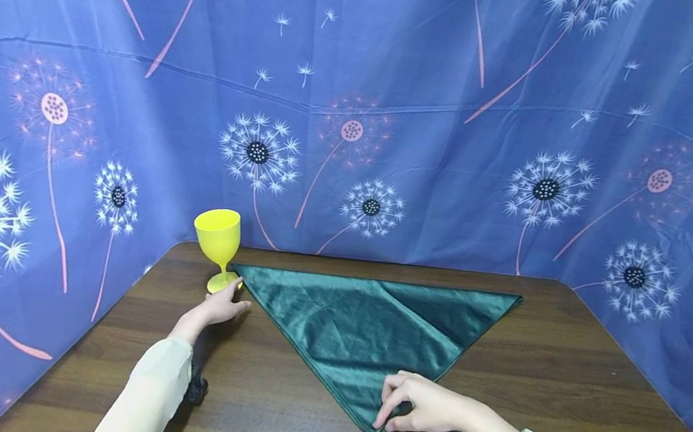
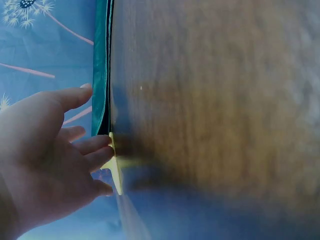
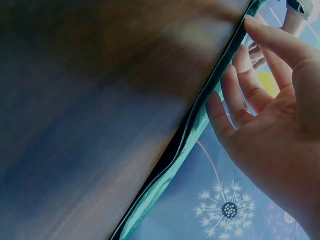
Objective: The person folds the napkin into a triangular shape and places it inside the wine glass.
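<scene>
A dark green satin cloth [image 1: 344,320] lies on the table as a triangle, one corner pointing toward me. At that near corner my right hand [image 1: 422,404] pinches the cloth between thumb and index finger. Its other fingers [image 3: 227,97] lie along the folded edge in the right wrist view. My left hand [image 1: 220,308] reaches to the cloth's far left corner with fingers loosely stretched. Right beside these fingertips stands a yellow goblet [image 1: 218,238], upright. In the left wrist view the fingers overlap the goblet's base [image 2: 116,175].
The brown wooden table [image 1: 563,383] ends at a blue curtain [image 1: 445,186] with a dandelion print, which hangs behind and at both sides. A black strap [image 1: 196,385] sits at my left wrist.
</scene>
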`<action>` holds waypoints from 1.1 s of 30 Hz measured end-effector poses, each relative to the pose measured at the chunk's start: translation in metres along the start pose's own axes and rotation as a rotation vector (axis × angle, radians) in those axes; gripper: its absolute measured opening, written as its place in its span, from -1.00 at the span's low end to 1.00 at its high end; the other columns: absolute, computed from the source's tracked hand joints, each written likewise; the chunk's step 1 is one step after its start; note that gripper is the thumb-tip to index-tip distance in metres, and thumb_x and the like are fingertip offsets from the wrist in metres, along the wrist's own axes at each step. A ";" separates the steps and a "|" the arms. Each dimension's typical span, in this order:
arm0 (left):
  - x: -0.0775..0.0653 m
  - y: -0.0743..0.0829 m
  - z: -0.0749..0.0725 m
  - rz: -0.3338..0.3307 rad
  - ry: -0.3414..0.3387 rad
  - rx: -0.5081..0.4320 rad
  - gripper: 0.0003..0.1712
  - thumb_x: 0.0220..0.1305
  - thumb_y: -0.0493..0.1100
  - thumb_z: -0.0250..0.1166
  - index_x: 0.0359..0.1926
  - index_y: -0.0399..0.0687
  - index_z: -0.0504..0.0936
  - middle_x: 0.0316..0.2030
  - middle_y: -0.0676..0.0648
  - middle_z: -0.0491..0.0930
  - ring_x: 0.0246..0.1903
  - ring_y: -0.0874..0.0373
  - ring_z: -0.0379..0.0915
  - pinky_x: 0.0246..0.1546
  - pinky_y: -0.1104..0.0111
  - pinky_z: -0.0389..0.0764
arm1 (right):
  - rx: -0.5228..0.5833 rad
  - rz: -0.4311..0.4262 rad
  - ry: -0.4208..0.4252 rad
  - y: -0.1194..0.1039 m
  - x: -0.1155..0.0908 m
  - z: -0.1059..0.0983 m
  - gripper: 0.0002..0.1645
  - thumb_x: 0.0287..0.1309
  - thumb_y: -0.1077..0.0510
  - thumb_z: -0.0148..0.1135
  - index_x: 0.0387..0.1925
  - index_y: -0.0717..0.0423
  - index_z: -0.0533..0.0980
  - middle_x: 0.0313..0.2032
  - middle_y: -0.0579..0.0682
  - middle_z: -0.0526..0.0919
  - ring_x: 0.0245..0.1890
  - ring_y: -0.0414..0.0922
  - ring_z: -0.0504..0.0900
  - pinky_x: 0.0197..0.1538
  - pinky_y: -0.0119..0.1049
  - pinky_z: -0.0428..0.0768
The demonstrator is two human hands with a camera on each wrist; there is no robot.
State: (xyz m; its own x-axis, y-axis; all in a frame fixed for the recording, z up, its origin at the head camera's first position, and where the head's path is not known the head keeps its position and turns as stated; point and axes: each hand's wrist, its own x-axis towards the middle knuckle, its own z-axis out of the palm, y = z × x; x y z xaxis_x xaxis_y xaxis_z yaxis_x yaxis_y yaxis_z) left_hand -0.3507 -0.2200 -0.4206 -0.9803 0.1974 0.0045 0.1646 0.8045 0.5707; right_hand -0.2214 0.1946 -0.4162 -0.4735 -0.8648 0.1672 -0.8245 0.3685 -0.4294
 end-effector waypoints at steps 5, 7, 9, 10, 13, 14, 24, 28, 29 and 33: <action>-0.002 -0.003 -0.002 -0.029 0.006 0.044 -0.33 0.34 -0.10 0.07 0.29 -0.48 0.16 0.25 -0.45 0.25 0.29 -0.38 0.05 0.20 -0.39 -0.27 | 0.008 0.011 -0.004 -0.001 0.000 0.000 -0.86 0.05 0.12 0.32 -0.31 -0.15 0.71 -0.37 -0.25 0.47 -0.25 -0.42 0.31 -0.19 -0.54 0.33; -0.002 -0.004 -0.003 -0.036 0.007 0.059 -0.37 0.33 -0.10 0.08 0.26 -0.48 0.22 0.22 -0.43 0.31 0.28 -0.36 0.09 0.18 -0.40 -0.26 | 0.012 0.016 -0.007 -0.001 0.000 -0.001 -0.86 0.05 0.12 0.32 -0.31 -0.15 0.71 -0.37 -0.25 0.47 -0.25 -0.42 0.31 -0.19 -0.55 0.33; -0.002 -0.007 -0.004 -0.040 0.010 0.075 -0.38 0.33 -0.10 0.08 0.24 -0.48 0.25 0.20 -0.42 0.33 0.27 -0.36 0.11 0.18 -0.41 -0.25 | 0.015 0.021 -0.011 -0.002 0.000 -0.001 -0.85 0.05 0.12 0.32 -0.30 -0.15 0.70 -0.37 -0.25 0.47 -0.25 -0.42 0.31 -0.20 -0.55 0.33; -0.003 -0.007 -0.004 -0.043 0.010 0.081 -0.39 0.33 -0.10 0.08 0.24 -0.47 0.26 0.20 -0.42 0.33 0.27 -0.36 0.11 0.17 -0.42 -0.25 | 0.015 0.023 -0.012 -0.002 0.000 -0.001 -0.85 0.05 0.12 0.32 -0.30 -0.15 0.70 -0.37 -0.25 0.47 -0.25 -0.42 0.31 -0.19 -0.54 0.33; -0.005 -0.010 -0.007 -0.045 0.017 0.098 -0.41 0.33 -0.10 0.08 0.23 -0.47 0.28 0.20 -0.43 0.33 0.27 -0.37 0.10 0.16 -0.43 -0.23 | 0.013 0.026 -0.014 -0.003 0.000 -0.001 -0.85 0.04 0.12 0.33 -0.30 -0.15 0.70 -0.37 -0.25 0.47 -0.24 -0.42 0.31 -0.19 -0.54 0.34; -0.005 -0.011 -0.008 -0.045 0.020 0.098 -0.41 0.33 -0.11 0.08 0.22 -0.46 0.29 0.20 -0.43 0.33 0.27 -0.38 0.10 0.15 -0.44 -0.22 | 0.012 0.027 -0.013 -0.003 0.000 -0.001 -0.85 0.04 0.12 0.33 -0.31 -0.16 0.70 -0.37 -0.25 0.47 -0.24 -0.42 0.31 -0.19 -0.54 0.34; -0.008 -0.018 -0.012 -0.083 0.037 0.113 -0.44 0.33 -0.09 0.08 0.21 -0.41 0.33 0.21 -0.39 0.34 0.26 -0.39 0.11 0.15 -0.44 -0.27 | 0.024 0.015 -0.013 -0.003 -0.001 -0.001 -0.85 0.04 0.13 0.33 -0.30 -0.14 0.70 -0.37 -0.23 0.48 -0.28 -0.41 0.29 -0.22 -0.58 0.31; -0.010 -0.018 -0.013 -0.082 0.045 0.109 -0.47 0.33 -0.11 0.08 0.19 -0.40 0.36 0.21 -0.39 0.34 0.26 -0.40 0.11 0.14 -0.45 -0.26 | 0.027 0.018 -0.015 -0.003 0.000 -0.002 -0.85 0.04 0.14 0.33 -0.30 -0.13 0.70 -0.37 -0.23 0.48 -0.29 -0.42 0.28 -0.23 -0.57 0.33; -0.011 -0.017 -0.014 -0.079 0.048 0.108 -0.48 0.33 -0.11 0.08 0.18 -0.40 0.37 0.20 -0.39 0.35 0.26 -0.40 0.12 0.13 -0.46 -0.26 | 0.027 0.018 -0.015 -0.003 0.000 -0.002 -0.85 0.04 0.14 0.33 -0.30 -0.13 0.70 -0.37 -0.22 0.48 -0.29 -0.42 0.28 -0.24 -0.56 0.34; -0.012 -0.018 -0.015 -0.062 0.056 0.101 -0.52 0.32 -0.13 0.09 0.14 -0.38 0.42 0.18 -0.38 0.38 0.25 -0.38 0.13 0.12 -0.47 -0.26 | 0.026 0.017 -0.013 -0.003 -0.001 -0.002 -0.85 0.04 0.14 0.33 -0.31 -0.13 0.71 -0.38 -0.21 0.48 -0.30 -0.42 0.29 -0.25 -0.52 0.38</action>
State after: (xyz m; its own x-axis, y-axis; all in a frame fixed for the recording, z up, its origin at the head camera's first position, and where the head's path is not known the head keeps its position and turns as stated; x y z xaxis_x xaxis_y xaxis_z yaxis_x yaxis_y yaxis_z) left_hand -0.3431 -0.2455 -0.4191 -0.9930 0.1168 0.0192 0.1114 0.8672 0.4854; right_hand -0.2193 0.1946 -0.4130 -0.4828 -0.8631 0.1481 -0.8082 0.3741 -0.4548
